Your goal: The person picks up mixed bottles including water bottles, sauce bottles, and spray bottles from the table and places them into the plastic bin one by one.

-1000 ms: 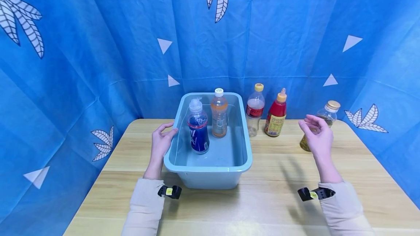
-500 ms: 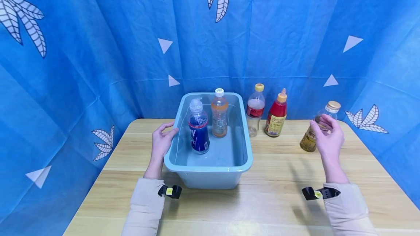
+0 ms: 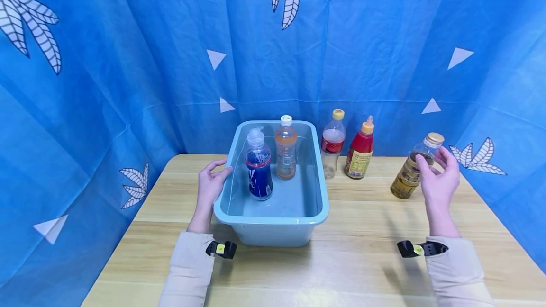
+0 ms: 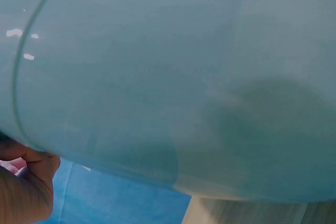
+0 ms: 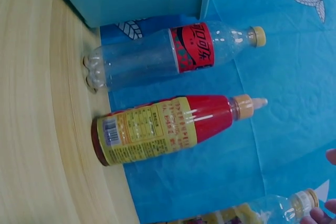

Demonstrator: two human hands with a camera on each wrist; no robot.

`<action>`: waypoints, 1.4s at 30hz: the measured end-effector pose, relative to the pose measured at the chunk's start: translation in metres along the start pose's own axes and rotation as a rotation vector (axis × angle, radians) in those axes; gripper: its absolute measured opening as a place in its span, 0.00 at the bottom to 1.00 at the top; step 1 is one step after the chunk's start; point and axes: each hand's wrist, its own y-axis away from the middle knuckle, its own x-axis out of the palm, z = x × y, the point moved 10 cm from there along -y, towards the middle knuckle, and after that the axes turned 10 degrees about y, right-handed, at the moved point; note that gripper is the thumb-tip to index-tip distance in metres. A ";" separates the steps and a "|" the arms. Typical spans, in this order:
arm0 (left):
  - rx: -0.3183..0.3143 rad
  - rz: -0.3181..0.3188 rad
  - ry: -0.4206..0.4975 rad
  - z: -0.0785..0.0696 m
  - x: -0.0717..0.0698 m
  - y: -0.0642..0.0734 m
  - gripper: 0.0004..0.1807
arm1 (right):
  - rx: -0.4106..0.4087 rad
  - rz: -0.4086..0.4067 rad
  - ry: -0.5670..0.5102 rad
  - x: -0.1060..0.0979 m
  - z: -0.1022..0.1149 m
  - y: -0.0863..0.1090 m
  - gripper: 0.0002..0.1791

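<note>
Behind both your hands hangs a blue curtain [image 3: 367,51], and beneath them spreads the wooden table [image 3: 362,259]. Your left hand [image 3: 211,186] grips the rim of the light-blue tub [image 3: 277,221], on its left side. Just right of that grip, inside the tub, stand a blue-labelled bottle [image 3: 259,176] and, farther back, an orange-tinted bottle [image 3: 286,153]. Your right hand [image 3: 442,179] is just beside the amber bottle [image 3: 405,179], to its right, fingers loosely curved and apart; its thumb overlaps the bottle's upper part, though you cannot tell whether they touch. Left of that hand, between it and the tub, a red sauce bottle [image 3: 359,148] and a red-labelled clear bottle [image 3: 332,143] stand in the way, as does the tub's right wall.

Your left wrist view is nearly filled by the tub's smooth side (the head view shows little of it) and catches a bent digit at the rim. Your right wrist view alone makes out the barcode [image 5: 111,131] on the sauce bottle; your fingertips [image 5: 317,217] barely enter, near the amber bottle's cap [image 5: 313,198].
</note>
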 end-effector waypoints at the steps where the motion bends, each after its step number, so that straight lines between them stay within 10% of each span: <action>1: 0.000 0.002 -0.001 -0.001 0.000 0.000 0.19 | 0.001 -0.001 0.004 -0.001 0.000 -0.001 0.30; 42: -0.018 0.000 0.002 0.000 0.000 -0.003 0.18 | 0.148 0.090 0.034 0.014 -0.028 -0.059 0.34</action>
